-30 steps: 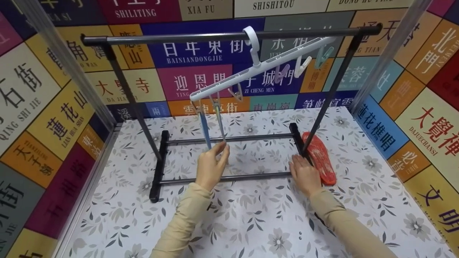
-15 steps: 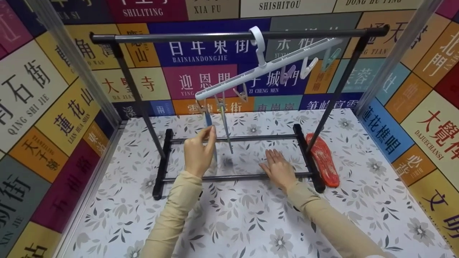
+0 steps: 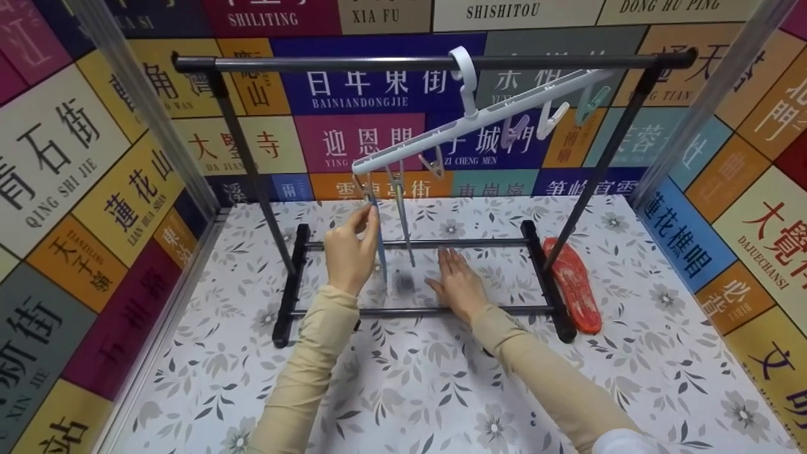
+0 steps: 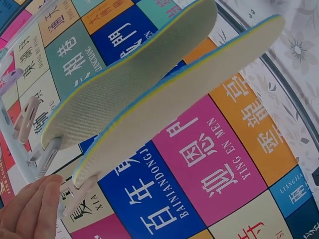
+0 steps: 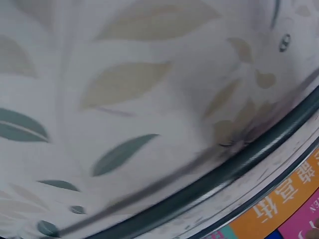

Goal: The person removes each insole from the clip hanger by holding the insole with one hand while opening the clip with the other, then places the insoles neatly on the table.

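My left hand (image 3: pixel 351 255) is raised at the low end of a tilted white clip hanger (image 3: pixel 441 131). Its thumb and fingertips come together at the end clothespin (image 4: pixel 83 190), whose jaws hold the top of an insole (image 4: pixel 164 92). That insole is pale with a blue and yellow edge. Beside it, a second insole (image 4: pixel 124 74) hangs from the neighbouring grey clothespin (image 4: pixel 47 154). My right hand (image 3: pixel 461 289) lies palm down inside the rack's base, over the front bar, with straight fingers and nothing held. The right wrist view hardly shows this hand.
A black rack (image 3: pixel 271 64) carries the hanger by its hook. More clothespins hang on the higher side, such as a white one (image 3: pixel 551 121) and a green one (image 3: pixel 592 104). A red insole (image 3: pixel 575 287) lies by the rack's right foot on the floral surface (image 3: pixel 416 391).
My left hand has risen from the insoles' lower ends to the end clothespin. My right hand has slid leftward from the rack's right foot to the middle of the base.
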Demonstrator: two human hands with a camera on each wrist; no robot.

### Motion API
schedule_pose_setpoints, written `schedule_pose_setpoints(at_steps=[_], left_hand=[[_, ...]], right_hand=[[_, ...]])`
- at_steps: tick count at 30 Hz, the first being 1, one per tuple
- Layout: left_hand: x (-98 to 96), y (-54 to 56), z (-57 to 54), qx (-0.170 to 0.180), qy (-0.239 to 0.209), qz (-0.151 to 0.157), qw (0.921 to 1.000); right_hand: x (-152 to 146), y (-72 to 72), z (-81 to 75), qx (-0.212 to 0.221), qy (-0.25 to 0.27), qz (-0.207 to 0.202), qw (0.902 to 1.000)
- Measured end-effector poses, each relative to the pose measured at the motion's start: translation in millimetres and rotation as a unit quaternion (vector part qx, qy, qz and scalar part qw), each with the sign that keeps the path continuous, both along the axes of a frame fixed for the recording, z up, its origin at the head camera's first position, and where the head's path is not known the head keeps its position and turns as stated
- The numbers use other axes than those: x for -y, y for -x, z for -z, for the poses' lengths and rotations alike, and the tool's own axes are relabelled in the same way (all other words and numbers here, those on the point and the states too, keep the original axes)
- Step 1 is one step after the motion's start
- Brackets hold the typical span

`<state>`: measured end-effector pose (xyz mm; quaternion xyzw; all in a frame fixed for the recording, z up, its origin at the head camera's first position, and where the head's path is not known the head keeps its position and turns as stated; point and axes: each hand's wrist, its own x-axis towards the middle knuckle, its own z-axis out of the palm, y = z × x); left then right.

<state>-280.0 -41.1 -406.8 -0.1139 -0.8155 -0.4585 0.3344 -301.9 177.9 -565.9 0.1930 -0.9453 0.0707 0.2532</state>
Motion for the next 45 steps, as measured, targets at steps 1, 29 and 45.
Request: schedule_pose_setpoints(at_steps=[1,29,45], left_hand=[[-0.6,1.0,-0.8,0.0,-0.002,0.002,1.0],[-16.9,29.6,-34.1,0.018,-0.017,-0.014,0.9996],[-32.1,43.0,-41.7,0.078,0.081,-0.079,0.9905]], right_hand=[[3.8,1.3,-2.6,0.007,0.003,0.001,1.0],[65.1,31.5,-47.0,0.118,0.083,0.059,0.9877],[71.0,7.6,-41.3,0.079,0.085,0.029,0.9928]])
